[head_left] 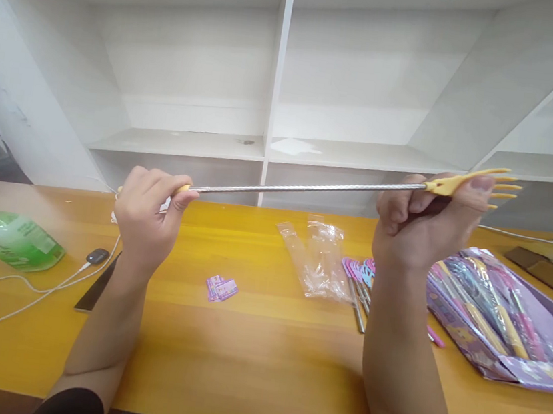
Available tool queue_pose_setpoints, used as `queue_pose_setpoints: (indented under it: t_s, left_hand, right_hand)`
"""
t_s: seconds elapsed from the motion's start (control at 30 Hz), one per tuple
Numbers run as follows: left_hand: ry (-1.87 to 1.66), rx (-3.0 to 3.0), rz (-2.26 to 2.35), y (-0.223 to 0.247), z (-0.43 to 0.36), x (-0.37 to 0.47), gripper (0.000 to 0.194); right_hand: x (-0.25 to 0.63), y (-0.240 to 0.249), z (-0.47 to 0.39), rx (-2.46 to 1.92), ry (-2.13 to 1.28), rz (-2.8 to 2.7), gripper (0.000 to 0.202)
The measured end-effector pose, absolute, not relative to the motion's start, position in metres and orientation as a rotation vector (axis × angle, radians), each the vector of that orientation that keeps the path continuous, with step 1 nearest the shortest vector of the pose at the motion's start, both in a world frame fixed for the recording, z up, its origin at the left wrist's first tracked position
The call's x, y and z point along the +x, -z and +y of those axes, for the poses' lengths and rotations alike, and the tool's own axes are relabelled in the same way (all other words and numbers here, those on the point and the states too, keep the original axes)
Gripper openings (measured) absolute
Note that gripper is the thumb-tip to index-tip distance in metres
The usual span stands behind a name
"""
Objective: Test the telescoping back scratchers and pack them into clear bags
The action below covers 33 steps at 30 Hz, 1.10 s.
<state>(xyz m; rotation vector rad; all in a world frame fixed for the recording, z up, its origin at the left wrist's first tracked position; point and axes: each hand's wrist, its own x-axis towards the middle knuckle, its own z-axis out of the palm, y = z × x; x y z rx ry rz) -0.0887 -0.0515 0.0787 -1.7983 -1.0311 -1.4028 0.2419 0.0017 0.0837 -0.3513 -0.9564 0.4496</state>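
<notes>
We hold a thin metal rod above the table, across 12 o'clock from its middle, the right end slightly higher. Our left hand, toward 11 o'clock, is closed around the yellow handle; the fingers cover most of it, leaving only small bits showing. Our right hand, toward 2 o'clock, grips the yellow claw head, thumb across it, partly hiding its base and prongs. At 3 o'clock the purple box holds wrapped sticks; the frame cuts off its right side, and glare on the wrapping blurs them. Our right forearm partly hides loose rods with pink and blue heads at 2 o'clock, so we cannot count them. Clear plastic wrappers overlap at 1 o'clock. Small purple cards lie near the middle, their print too small to read. At 9 o'clock our left forearm covers part of a dark flat object; beyond it lies a green bottle.
</notes>
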Motion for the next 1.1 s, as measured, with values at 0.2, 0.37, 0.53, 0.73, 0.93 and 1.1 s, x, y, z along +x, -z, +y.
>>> queue_pose_setpoints:
  t_s: [0.2,0.37,0.53,0.73,0.93,1.1]
  left_hand:
    - [1.349,-1.821,-0.932,-0.073,-0.057,-0.067,0.021]
    - [1.334,-1.796,-0.937,-0.072,-0.056,-0.062,0.022]
    - [1.388,-1.807,-0.969,-0.065,-0.056,-0.052,0.026]
    - [1.465,-1.99,-0.985,-0.045,-0.057,-0.022,0.027]
    - [1.462,-2.05,-0.975,-0.044,-0.054,-0.023,0.029]
    - [1.479,-2.08,-0.989,-0.043,-0.05,-0.023,0.03]
  right_hand:
    - [0.2,-0.065,-0.012,-0.417,-0.599,-1.149,0.074]
    - [0.194,-0.059,-0.006,-0.419,-0.657,-1.171,0.074]
    - [0.197,-0.061,-0.007,-0.428,-0.607,-1.127,0.073]
    - [0.155,-0.029,-0.034,-0.484,-0.724,-1.404,0.077]
    - [0.148,-0.015,-0.031,-0.433,-0.721,-1.517,0.072]
    - [0.155,-0.015,-0.026,-0.463,-0.715,-1.566,0.07]
